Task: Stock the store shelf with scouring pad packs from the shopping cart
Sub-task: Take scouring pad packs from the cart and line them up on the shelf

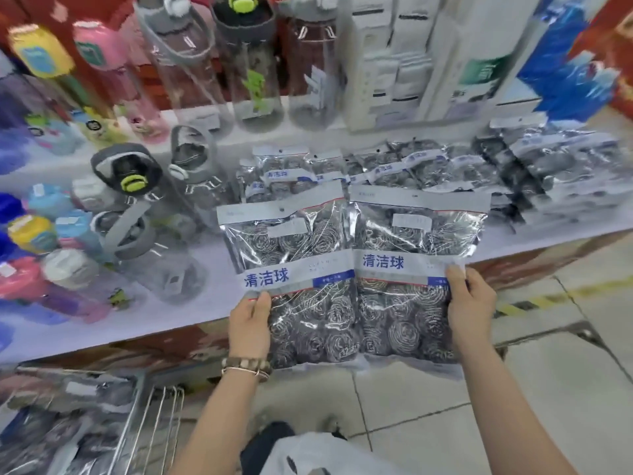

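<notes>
Steel-wool scouring packs, two of them, were held side by side just over the shelf's (534,236) front edge. The left grip (250,323) pinched the left pack (291,265) at its outer edge, thumb on the label band. The right grip (471,303) pinched the right pack (414,258) the same way. Looked like the placing step to me. Next they'd need to lay both down in front of the stocked packs (394,166), clear of the bottles (150,234). More packs sat in the cart (137,416).

Pale tiled floor (428,423), yellow-black striped line (534,299), red back wall (37,5)
</notes>
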Tool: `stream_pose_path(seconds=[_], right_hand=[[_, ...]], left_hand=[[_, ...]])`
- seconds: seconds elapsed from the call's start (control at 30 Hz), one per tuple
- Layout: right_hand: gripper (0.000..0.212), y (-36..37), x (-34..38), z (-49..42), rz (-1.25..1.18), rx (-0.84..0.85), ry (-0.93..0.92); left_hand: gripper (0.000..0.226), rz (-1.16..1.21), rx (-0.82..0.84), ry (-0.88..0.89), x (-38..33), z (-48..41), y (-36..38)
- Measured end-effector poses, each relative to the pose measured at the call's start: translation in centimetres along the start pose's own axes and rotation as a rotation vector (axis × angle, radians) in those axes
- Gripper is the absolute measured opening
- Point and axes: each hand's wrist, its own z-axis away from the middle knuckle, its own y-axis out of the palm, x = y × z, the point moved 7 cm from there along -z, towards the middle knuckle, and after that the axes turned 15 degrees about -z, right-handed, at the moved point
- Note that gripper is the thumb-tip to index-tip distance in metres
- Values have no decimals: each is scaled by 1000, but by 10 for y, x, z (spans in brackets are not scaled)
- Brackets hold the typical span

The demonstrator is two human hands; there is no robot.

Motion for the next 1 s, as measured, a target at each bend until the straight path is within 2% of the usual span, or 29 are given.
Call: stream_pose_path(seconds=[0.3,0.5,0.63,0.77,0.9,1.0], right_hand=[[29,-95,-12,-68,-24,-245,38],[34,-131,-7,-131,-14,-365,21],[27,-153,6,-177,10,-430,31],[32,-179,8,-217,34,-490,52],[17,-207,2,-248,56,-539,69],[22,-231,-1,-271,66,-552,91]], left_hand=[[46,3,209,88,-111,-28,104],[45,-5,319,268,-187,-65,172],[45,-21,382,273,-233,-91,217],[43,-11,454,322,-277,-105,261],[31,-4,574,346,-303,-114,313],[33,17,628,327,-322,-114,345]])
